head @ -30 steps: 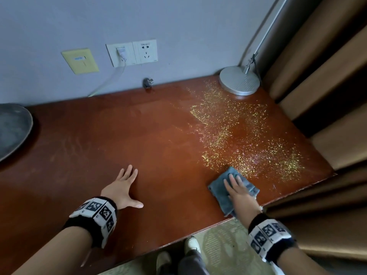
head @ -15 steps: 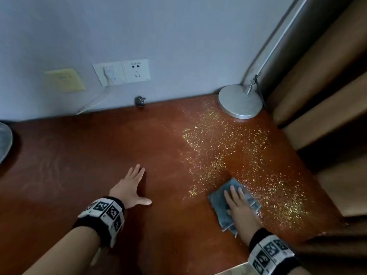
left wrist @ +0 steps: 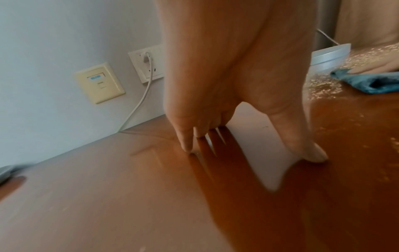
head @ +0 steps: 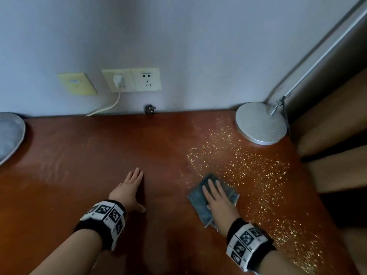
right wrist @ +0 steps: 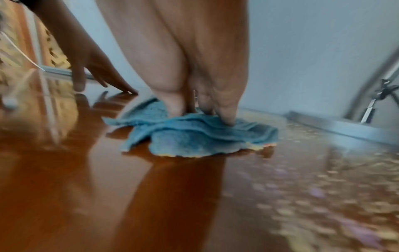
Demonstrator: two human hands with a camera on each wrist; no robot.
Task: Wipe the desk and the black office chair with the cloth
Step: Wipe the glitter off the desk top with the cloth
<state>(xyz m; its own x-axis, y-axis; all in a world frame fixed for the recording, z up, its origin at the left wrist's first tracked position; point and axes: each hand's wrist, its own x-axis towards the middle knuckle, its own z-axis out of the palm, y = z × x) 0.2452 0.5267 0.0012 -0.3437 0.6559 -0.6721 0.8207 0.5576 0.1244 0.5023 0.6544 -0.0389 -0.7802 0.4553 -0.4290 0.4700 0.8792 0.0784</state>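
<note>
A folded blue cloth (head: 200, 203) (right wrist: 194, 136) (left wrist: 371, 83) lies on the reddish-brown desk (head: 79, 165) at the left edge of a patch of gold glitter (head: 248, 167). My right hand (head: 216, 197) (right wrist: 200, 95) lies flat on the cloth, fingers straight and pressing it down. My left hand (head: 129, 189) (left wrist: 237, 119) rests open on the bare desk to the left, fingers spread, thumb out. The black office chair is not in view.
A round silver lamp base (head: 261, 126) with its slanted arm stands at the back right corner. A grey round object (head: 10, 135) sits at the left edge. Wall sockets (head: 132, 80) with a white cable (head: 111, 105) are on the wall; brown curtains (head: 333, 135) hang at right.
My right hand has pushed the cloth forward and slightly left into the glitter. The head view has lifted towards the wall; the desk's front edge and floor have dropped out of view.
</note>
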